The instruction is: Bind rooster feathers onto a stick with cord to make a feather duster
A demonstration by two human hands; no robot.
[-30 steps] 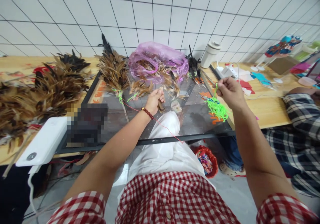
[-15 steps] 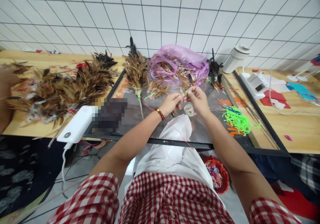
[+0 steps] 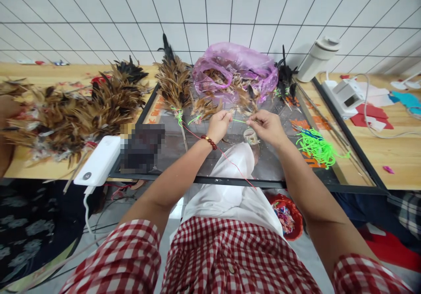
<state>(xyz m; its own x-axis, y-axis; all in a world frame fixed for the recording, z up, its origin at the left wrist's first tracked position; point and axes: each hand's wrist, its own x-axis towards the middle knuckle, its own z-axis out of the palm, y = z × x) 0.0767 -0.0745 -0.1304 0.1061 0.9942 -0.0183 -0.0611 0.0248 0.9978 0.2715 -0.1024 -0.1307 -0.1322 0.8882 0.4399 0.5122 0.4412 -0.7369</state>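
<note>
A short length of bright green string (image 3: 239, 120) is stretched between my two hands. My left hand (image 3: 219, 126), with a beaded bracelet at the wrist, is closed in a pinch on one end. The fingers of my right hand (image 3: 268, 126) grip the other end. Loose feathers (image 3: 247, 102) show just beyond the fingers; whether any are held is hidden. To the left lies a bundle of brown feathers on a stick (image 3: 174, 83), bound with green string. A small feather bunch (image 3: 203, 108) rests beside it. Below my right hand stands a roll of tape (image 3: 250, 136).
A purple plastic bag (image 3: 237, 53) of feathers lies at the back. Green strings (image 3: 317, 148), a white flask (image 3: 318, 59) and a socket block (image 3: 344, 97) are to the right. A power bank (image 3: 98, 160) and a feather pile (image 3: 75, 114) sit left, near another person's arm (image 3: 7, 123).
My hands have moved apart, and the green string between them is now drawn out straight. The view has shifted slightly.
</note>
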